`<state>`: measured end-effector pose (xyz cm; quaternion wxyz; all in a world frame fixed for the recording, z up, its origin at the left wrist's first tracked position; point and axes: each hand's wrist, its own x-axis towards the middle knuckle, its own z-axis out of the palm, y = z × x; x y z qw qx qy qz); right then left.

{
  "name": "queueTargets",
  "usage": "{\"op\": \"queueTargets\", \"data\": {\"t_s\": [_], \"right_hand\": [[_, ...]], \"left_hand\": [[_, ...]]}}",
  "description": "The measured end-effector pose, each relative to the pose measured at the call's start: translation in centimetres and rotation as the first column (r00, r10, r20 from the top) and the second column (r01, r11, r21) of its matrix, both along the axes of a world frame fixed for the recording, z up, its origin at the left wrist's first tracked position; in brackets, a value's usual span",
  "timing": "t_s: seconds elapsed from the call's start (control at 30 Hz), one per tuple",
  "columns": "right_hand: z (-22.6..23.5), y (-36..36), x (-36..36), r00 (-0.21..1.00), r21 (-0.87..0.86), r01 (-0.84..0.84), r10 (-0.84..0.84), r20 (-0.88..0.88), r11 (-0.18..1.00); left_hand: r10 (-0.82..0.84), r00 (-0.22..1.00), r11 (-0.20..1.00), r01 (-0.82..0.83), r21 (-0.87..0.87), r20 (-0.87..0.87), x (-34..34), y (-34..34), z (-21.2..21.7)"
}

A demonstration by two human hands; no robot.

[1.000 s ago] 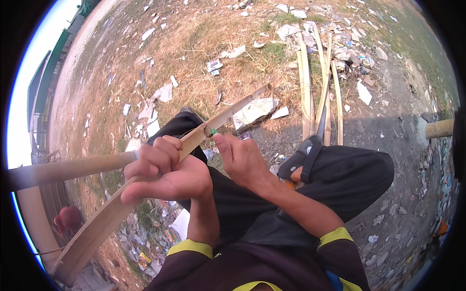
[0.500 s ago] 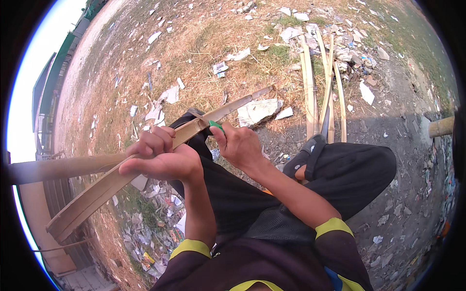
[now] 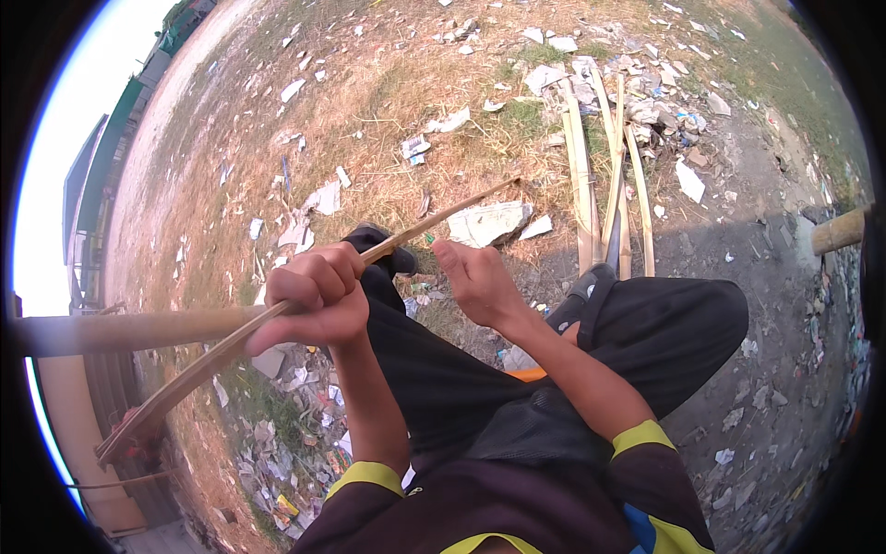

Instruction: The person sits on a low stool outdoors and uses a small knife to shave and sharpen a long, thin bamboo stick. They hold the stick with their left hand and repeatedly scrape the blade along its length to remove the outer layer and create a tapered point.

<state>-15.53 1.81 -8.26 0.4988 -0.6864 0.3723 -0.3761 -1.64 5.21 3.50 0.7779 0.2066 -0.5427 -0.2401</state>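
Observation:
My left hand (image 3: 318, 294) is wrapped round a long split bamboo strip (image 3: 425, 224), which now shows its narrow edge. The strip slants from the lower left up to a thin tip beyond my foot. Just right of it, apart from the strip, my right hand (image 3: 480, 282) is closed. A small green piece (image 3: 430, 238) peeks out at its fingertips. My fingers hide the rest of it, so its kind does not show.
Several split bamboo strips (image 3: 580, 175) lie on the ground beyond my right foot. A thick bamboo pole (image 3: 138, 331) reaches in at left, and another pole end (image 3: 838, 231) at right. A pale slab (image 3: 489, 222) and scattered litter lie ahead of my crossed legs.
The bamboo strip has been rolled from its broad hollow face onto its edge in my left hand. My right hand has come away from it, slightly right, and the green piece shows less.

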Motion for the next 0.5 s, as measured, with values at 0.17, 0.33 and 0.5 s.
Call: {"op": "queueTargets", "data": {"t_s": [0.17, 0.33, 0.5], "right_hand": [[3.7, 1.1, -0.8, 0.996, 0.051, -0.034, 0.037, -0.075, 0.998], [2.0, -0.8, -1.6, 0.952, -0.011, 0.093, -0.093, -0.291, 0.996], [0.7, -0.5, -1.6, 0.985, 0.082, -0.005, 0.019, -0.172, 0.997]], "left_hand": [[-0.183, 0.974, 0.978, 0.195, -0.076, 0.136, 0.5, -0.3, 0.1], [-0.271, 0.948, 0.954, 0.288, -0.082, 0.168, -0.1, -0.8, 0.8], [-0.352, 0.916, 0.919, 0.378, -0.116, 0.194, -0.3, -1.4, 0.7]]}}
